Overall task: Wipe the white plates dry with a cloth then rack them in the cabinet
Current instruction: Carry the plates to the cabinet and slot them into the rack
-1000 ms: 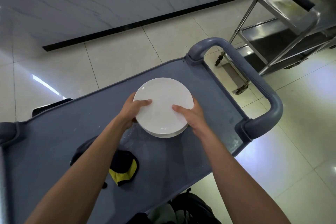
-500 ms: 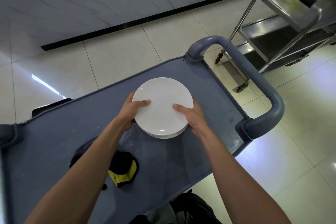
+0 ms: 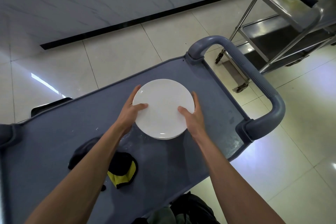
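A small stack of white plates (image 3: 163, 108) sits on the grey cart top (image 3: 214, 96). My left hand (image 3: 130, 108) grips the stack's left edge, thumb on the top plate and fingers down the side. My right hand (image 3: 191, 115) grips the right edge the same way. A black and yellow cloth (image 3: 123, 169) lies on the cart near my left forearm, partly hidden by it. No cabinet is in view.
The cart's thick grey handle (image 3: 254, 82) loops at the right end. A steel trolley (image 3: 291, 29) stands on the tiled floor at the upper right. A marble-faced wall with a dark base runs along the top. Dark bags (image 3: 181, 212) lie below the cart.
Both hands stay on the plate stack; my fingers now reach a little further round its far edges. The stack itself has barely shifted.
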Action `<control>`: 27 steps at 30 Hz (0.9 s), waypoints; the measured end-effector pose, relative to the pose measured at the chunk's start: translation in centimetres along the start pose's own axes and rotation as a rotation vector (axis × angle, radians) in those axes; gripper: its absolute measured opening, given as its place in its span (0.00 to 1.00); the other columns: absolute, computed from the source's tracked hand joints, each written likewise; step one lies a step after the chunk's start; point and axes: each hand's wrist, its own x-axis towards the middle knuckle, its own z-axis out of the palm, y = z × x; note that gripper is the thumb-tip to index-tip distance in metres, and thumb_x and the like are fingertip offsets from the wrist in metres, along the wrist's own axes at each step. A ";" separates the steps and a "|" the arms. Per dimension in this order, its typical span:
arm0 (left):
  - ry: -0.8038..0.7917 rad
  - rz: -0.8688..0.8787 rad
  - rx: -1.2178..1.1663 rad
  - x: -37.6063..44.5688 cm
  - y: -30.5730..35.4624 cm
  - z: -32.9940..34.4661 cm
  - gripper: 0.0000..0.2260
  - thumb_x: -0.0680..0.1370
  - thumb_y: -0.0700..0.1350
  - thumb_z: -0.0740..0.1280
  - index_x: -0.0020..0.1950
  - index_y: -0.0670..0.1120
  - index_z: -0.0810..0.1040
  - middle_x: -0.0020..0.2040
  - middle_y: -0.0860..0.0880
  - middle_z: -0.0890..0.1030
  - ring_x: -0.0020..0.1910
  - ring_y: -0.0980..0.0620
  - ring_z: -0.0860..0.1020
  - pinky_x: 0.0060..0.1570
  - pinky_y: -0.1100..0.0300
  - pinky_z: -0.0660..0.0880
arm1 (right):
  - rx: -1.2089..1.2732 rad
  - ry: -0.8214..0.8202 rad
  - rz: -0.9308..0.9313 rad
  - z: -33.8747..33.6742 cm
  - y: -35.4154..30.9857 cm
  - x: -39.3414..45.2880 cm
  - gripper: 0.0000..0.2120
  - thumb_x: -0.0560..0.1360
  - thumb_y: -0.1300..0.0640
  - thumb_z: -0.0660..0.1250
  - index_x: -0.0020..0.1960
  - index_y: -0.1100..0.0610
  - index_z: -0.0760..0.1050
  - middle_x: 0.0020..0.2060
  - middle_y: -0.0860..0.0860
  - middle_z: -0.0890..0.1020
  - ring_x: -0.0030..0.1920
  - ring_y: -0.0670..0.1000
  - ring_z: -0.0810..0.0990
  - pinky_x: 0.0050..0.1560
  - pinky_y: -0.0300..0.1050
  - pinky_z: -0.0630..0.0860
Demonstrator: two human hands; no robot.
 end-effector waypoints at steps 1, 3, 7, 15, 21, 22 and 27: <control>-0.017 0.016 0.013 0.0 0.0 0.0 0.32 0.71 0.45 0.69 0.74 0.62 0.68 0.67 0.53 0.78 0.63 0.45 0.78 0.60 0.43 0.78 | 0.006 -0.003 -0.012 -0.1 0.1 0.0 0.38 0.76 0.59 0.71 0.80 0.45 0.58 0.69 0.44 0.74 0.65 0.45 0.76 0.62 0.43 0.76; -0.030 0.039 0.038 -0.1 0.1 0.0 0.30 0.71 0.44 0.67 0.72 0.61 0.71 0.64 0.50 0.80 0.62 0.42 0.78 0.59 0.41 0.79 | 0.013 -0.009 -0.023 -0.1 0.1 0.0 0.36 0.76 0.60 0.71 0.79 0.46 0.60 0.68 0.44 0.76 0.63 0.43 0.77 0.60 0.41 0.77; -0.038 0.040 0.047 -0.1 0.3 0.0 0.29 0.72 0.44 0.67 0.72 0.61 0.71 0.64 0.50 0.80 0.62 0.41 0.79 0.60 0.37 0.77 | 0.007 -0.028 -0.056 -0.2 0.0 0.2 0.28 0.76 0.61 0.71 0.71 0.43 0.69 0.60 0.40 0.80 0.59 0.42 0.80 0.59 0.47 0.80; -0.096 0.036 0.045 -0.1 0.4 -0.5 0.28 0.74 0.44 0.67 0.73 0.59 0.70 0.66 0.48 0.79 0.63 0.41 0.78 0.60 0.37 0.77 | 0.033 -0.051 -0.031 -0.3 -0.1 0.2 0.26 0.73 0.57 0.72 0.67 0.41 0.72 0.58 0.40 0.82 0.58 0.44 0.81 0.61 0.55 0.80; -0.039 0.026 -0.028 -0.1 0.2 0.0 0.28 0.72 0.43 0.68 0.71 0.60 0.73 0.65 0.49 0.80 0.63 0.41 0.78 0.60 0.37 0.77 | 0.067 -0.014 -0.004 0.0 0.1 0.2 0.27 0.70 0.54 0.72 0.68 0.41 0.73 0.59 0.41 0.82 0.59 0.46 0.81 0.61 0.56 0.80; -0.029 0.023 -0.041 -0.1 0.1 0.2 0.28 0.71 0.43 0.68 0.70 0.60 0.74 0.65 0.50 0.80 0.63 0.41 0.79 0.59 0.37 0.78 | 0.072 -0.011 -0.002 0.0 0.1 0.3 0.27 0.70 0.55 0.73 0.67 0.40 0.73 0.59 0.41 0.82 0.59 0.46 0.81 0.61 0.56 0.80; 0.014 0.014 -0.089 -0.2 0.1 0.6 0.27 0.70 0.41 0.67 0.68 0.60 0.76 0.62 0.52 0.81 0.60 0.42 0.79 0.53 0.44 0.80 | 0.081 -0.005 0.002 0.0 0.2 0.3 0.25 0.71 0.57 0.72 0.64 0.37 0.74 0.58 0.39 0.82 0.58 0.45 0.81 0.61 0.56 0.80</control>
